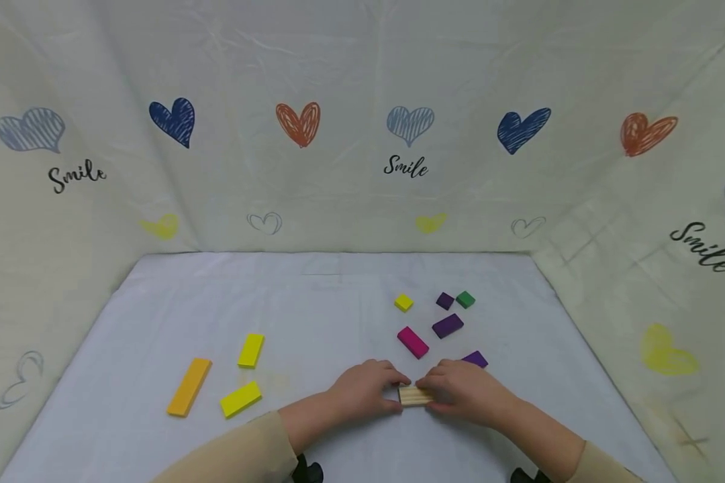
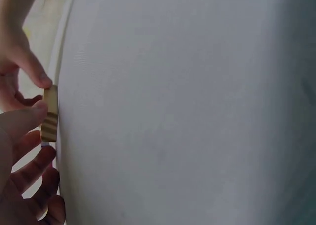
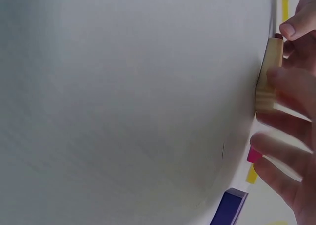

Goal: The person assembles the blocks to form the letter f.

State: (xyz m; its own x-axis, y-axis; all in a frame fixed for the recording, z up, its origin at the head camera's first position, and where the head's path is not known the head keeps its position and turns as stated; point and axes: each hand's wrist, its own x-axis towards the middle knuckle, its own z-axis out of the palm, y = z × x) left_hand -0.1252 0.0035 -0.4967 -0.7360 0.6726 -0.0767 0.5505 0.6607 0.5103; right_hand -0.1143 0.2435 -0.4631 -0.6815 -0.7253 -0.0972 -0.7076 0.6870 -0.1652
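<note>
A small plain-wood block with lines along its length lies near the table's front, between both hands. My left hand pinches its left end, thumb nearest me and fingers on the far side. The right hand grips the other end between thumb and fingers and covers that part. In the left wrist view, the left thumb overlaps the wooden block. The right wrist view shows the right thumb against the block, and a dark reddish bit at its far end by the left fingers. Just beyond the right hand, a purple block is partly hidden.
Past the hands lie a magenta block, a dark purple block, and small yellow, purple and green pieces. Leftward are an orange block and yellow blocks. Printed cloth hangs behind.
</note>
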